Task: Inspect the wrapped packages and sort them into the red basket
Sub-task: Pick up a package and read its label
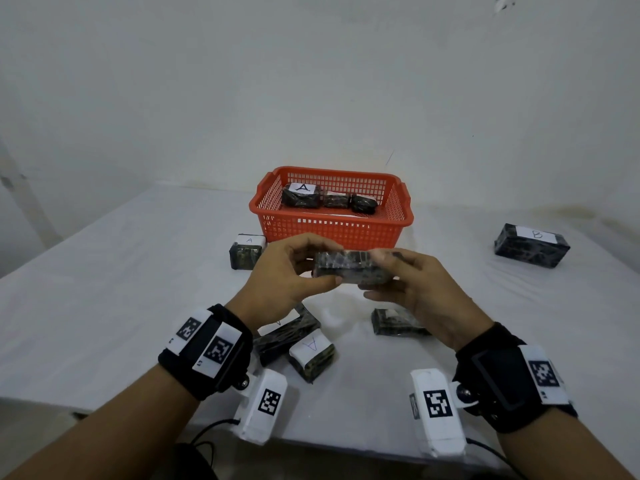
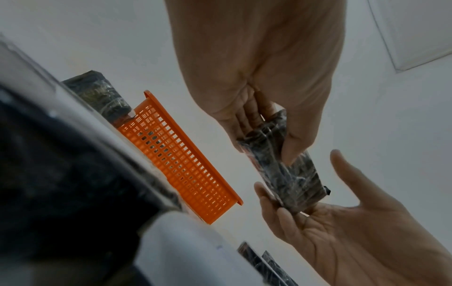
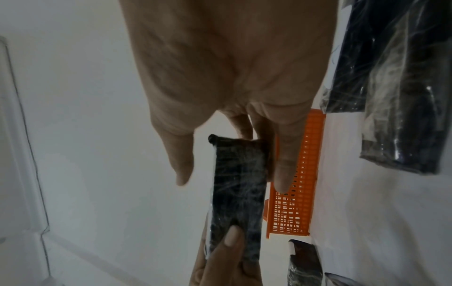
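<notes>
Both hands hold one wrapped package (image 1: 353, 268) at frame centre above the bench (image 1: 104, 306): left hand (image 1: 287, 271) pinching its left end, right hand (image 1: 412, 282) cupping the right. No label shows, so I'd roll it slowly until a letter faces up, gripping the ends. Behind waits the red basket (image 1: 332, 230), then smaller loose packages (image 1: 311, 355).

Counted around the one red basket (image 1: 332, 233): three wrapped packages inside it, six outside (one held in front of it).
</notes>
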Motion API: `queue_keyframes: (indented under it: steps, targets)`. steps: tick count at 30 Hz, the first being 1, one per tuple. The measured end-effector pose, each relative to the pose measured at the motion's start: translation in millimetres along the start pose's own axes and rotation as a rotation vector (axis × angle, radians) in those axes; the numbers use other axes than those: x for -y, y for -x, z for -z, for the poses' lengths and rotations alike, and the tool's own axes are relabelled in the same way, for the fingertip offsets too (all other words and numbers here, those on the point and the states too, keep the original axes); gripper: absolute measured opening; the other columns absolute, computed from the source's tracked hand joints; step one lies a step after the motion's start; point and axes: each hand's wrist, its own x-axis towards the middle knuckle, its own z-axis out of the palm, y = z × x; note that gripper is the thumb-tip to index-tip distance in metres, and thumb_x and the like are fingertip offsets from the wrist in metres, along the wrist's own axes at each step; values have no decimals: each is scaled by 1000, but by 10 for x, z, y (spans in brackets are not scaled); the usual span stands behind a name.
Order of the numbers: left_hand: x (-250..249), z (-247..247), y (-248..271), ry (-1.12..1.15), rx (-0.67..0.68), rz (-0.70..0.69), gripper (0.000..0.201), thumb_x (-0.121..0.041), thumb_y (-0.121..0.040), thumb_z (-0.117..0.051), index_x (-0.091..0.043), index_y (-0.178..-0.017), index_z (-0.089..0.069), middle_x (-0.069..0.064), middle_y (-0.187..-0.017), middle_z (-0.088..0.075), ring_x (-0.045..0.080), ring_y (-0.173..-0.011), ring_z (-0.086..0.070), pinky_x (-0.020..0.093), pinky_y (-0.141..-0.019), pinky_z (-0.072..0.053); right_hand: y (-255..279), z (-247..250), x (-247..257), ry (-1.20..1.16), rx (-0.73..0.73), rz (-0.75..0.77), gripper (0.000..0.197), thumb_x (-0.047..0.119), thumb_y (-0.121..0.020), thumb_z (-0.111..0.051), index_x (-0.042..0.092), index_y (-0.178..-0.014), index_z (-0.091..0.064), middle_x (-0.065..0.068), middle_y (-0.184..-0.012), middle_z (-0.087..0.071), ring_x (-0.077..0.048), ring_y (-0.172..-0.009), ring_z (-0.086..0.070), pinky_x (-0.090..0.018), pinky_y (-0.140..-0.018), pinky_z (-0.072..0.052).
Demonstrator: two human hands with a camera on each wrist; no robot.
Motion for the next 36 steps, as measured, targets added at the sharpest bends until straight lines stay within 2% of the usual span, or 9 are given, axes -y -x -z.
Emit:
queue_keyframes:
  steps: [4, 9, 11, 16, 22, 25, 30, 33, 36]
  targets:
    - [11, -3, 24, -5, 16, 1, 42, 8, -77, -85, -9, -113, -72, 9, -114, -76, 24, -110, -73, 36, -99, -59, 5, -5, -27, -42, -20, 9, 44, 27, -84, -75, 2, -121, -74, -13, -115, -79, -29, -108, -76, -31, -89, -63]
    - [-92, -49, 49, -6, 52, 54, 44, -24, -81, -83, -14, -122, -71, -2, -117, -77, 13, -111, -73, 27, -94, -58, 20, 14, -9, -74, -51, 72, 43, 20, -82, -78, -2, -119, -74, -17, -115, -79, -29, -110, -76, -28, -90, -62]
    - [-115, -58, 42, -11, 39, 62, 37, -28, -87, -78, -15, -121, -72, -4, -117, -77, 11, -109, -73, 24, -93, -58, 23, 23, 3, -59, -74, 81, 41, 18, -82, -79, -2, -117, -74, -17, -114, -79, -31, -110, -75, -28, -89, -62]
    - [-99, -16, -28, -18, 22, 107, 26, -17, -92, -78, -14, -117, -74, 5, -113, -77, 17, -107, -72, 31, -97, -57, 69, 8, 60, -13, -84, 95, 41, 20, -80, -78, 5, -117, -74, -14, -116, -78, -30, -110, -75, -25, -82, -61]
    - [-68, 51, -64, 17, 39, 172, 33, -23, -86, -67, -19, -117, -76, 8, -121, -74, 31, -118, -68, 52, -109, -52, 100, 40, 99, -159, -41, 90, 31, 6, -107, -46, -7, -124, -69, -23, -122, -74, -37, -115, -72, -31, -88, -63]
    - [-63, 47, -62, 18, 12, 183, 38, -20, -85, -65, -21, -122, -75, 4, -123, -75, 24, -119, -69, 47, -109, -53, 101, 32, 97, -134, -28, 113, 27, 7, -101, -56, -2, -122, -72, -19, -121, -76, -29, -113, -74, -27, -86, -62]
    - [-5, 24, -96, 92, -18, 228, 39, -4, -91, -56, -14, -124, -72, 8, -126, -73, 24, -121, -70, 37, -102, -58, 82, -11, 90, -48, -10, 123, 45, 21, -83, -73, 4, -124, -71, -12, -120, -77, -27, -114, -74, -28, -86, -62]
    - [-32, -11, -83, 118, 37, 241, 43, 11, -100, -41, -9, -124, -70, 9, -125, -73, 23, -121, -70, 34, -99, -59, 54, -59, 94, -67, 52, 57, 43, 25, -90, -78, 4, -126, -69, -12, -124, -76, -29, -118, -72, -31, -93, -61]
    - [-76, -34, -68, 142, 45, 239, 43, 9, -98, -41, -8, -125, -71, 11, -127, -72, 26, -123, -68, 38, -102, -58, 32, -75, 76, -93, 97, 20, 43, 27, -88, -70, 6, -126, -68, -11, -125, -75, -26, -115, -72, -33, -98, -60]
